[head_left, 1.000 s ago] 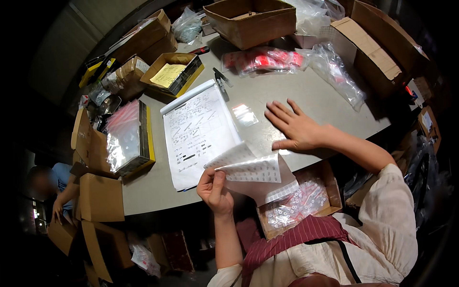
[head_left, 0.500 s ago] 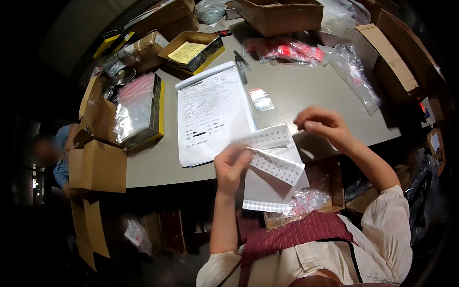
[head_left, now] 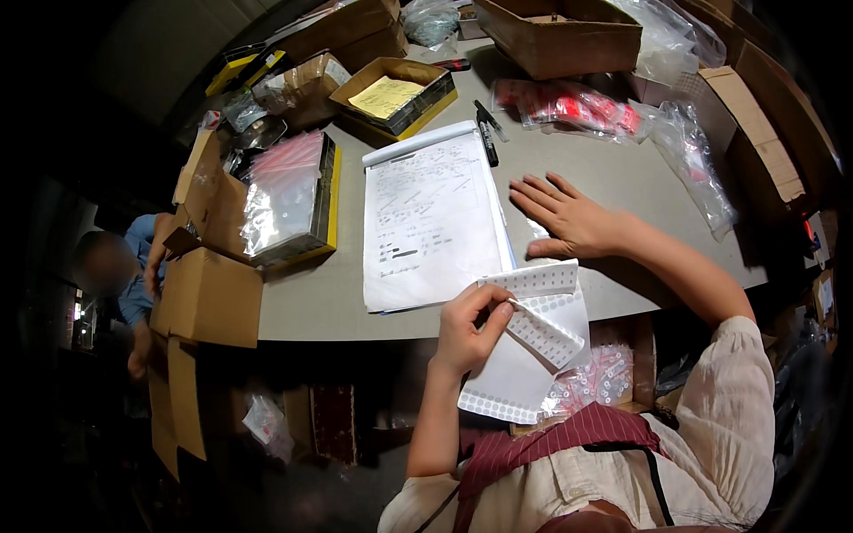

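My left hand point(head_left: 473, 330) pinches a few white sticker sheets point(head_left: 508, 387) between thumb and fingers at the table's near edge. They carry rows of small round labels, and one is folded over across the others. My right hand point(head_left: 569, 216) lies flat on the table, fingers spread, just beyond the sheets. Under its palm and thumb a bit of a small clear plastic bag point(head_left: 538, 229) shows; the rest of the bag is hidden. Left of that hand lies a white paper pad point(head_left: 426, 222) with handwriting.
Black markers point(head_left: 487, 138) lie beside the pad. A box of clear zip bags point(head_left: 284, 200) stands left, a box with yellow notes point(head_left: 386, 96) behind it. Red-and-clear packets point(head_left: 577, 108) lie at the back. Below the edge, a carton holds bagged small white parts point(head_left: 604, 373). A person point(head_left: 142, 266) is at far left.
My right hand has gone from raised and curled above the table to flat on it, over the small plastic bag. The left hand keeps hold of the sheets. The whole view has shifted.
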### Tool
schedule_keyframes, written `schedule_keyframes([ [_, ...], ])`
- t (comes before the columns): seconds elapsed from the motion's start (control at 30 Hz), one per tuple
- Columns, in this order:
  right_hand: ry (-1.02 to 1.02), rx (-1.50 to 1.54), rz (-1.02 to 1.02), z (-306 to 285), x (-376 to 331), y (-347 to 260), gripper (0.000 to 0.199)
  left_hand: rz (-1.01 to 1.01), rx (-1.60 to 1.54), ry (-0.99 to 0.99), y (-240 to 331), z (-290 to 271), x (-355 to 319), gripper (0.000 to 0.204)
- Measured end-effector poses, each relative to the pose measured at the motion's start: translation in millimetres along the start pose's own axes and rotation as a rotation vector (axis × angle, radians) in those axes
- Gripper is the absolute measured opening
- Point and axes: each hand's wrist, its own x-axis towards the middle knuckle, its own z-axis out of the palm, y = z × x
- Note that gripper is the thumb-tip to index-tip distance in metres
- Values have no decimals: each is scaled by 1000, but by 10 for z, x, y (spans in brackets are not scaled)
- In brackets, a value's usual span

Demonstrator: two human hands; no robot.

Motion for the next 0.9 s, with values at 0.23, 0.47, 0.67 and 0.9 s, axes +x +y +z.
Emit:
schedule_keyframes([
  [0.23,-59,-25,194,-262,-855,-76,103,-22,-100,-14,8,30,33,9],
  [0.47,22,124,182,-318,-1309,-247,71,-24,-101,5,-71,85,56,11],
  [0.67,470,535,268,-666,-1222,-489,38,8,-9,12,169,304,165,11],
  [0.9,553,332,45,-591,-854,-899,39,-154,-90,5,446,535,234,13],
])
